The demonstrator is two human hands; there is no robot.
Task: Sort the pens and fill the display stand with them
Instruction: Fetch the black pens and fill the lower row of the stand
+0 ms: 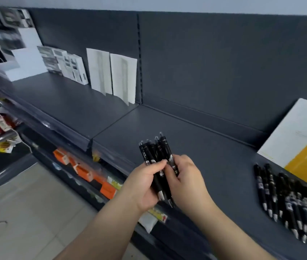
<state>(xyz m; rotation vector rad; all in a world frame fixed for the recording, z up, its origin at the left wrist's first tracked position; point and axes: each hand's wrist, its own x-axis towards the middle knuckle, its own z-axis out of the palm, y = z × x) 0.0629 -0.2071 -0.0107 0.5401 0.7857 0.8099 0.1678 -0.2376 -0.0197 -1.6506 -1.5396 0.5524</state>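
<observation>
A bundle of black pens (pixel 149 151) stands above the shelf's (pixel 214 156) front edge. The left hand (pixel 145 186) curls round it and the right hand (pixel 186 182) pinches one pen. Loose pens (pixel 287 203) lie near the right edge. The step is probably sorting; next, square the bundle for a stand not in view.

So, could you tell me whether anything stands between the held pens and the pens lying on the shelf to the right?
Nothing visible does. The left hand and right hand hold the bundle of pens; only bare shelf separates it from the lying pens. The white and yellow box sits behind those.
</observation>
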